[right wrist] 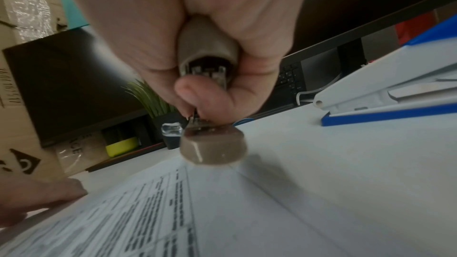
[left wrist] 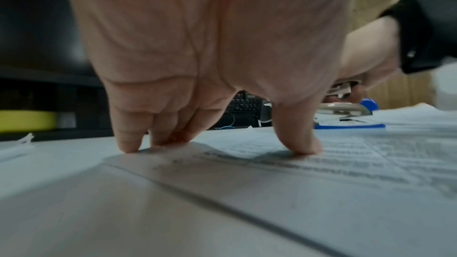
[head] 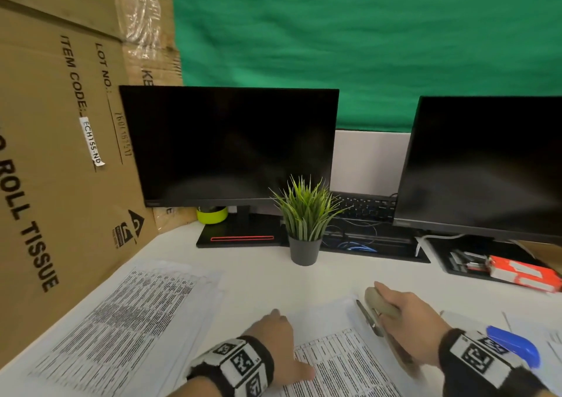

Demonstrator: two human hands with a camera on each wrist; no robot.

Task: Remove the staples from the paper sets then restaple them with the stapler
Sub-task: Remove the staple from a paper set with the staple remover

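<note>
The left hand [head: 275, 340] is pressing straight fingers [left wrist: 128, 140] on the white printed paper set [head: 340, 363]; it is holding nothing. The right hand [head: 409, 325] is squeezing the beige plastic stapler [right wrist: 207, 50] over the paper's corner.

Covering most of the beige stapler [head: 383, 304] with the right hand [head: 416, 323], leaving only its nose and metal underside showing. Hiding the contact between stapler and paper set [head: 340, 363], so not telling whether a staple is there. Blurring the printed text on that set beyond reading. Cutting off the blue stapler [right wrist: 385, 105] at the right edge of the right wrist view. Running the second monitor [head: 486, 165] off the head view's right edge.
</note>
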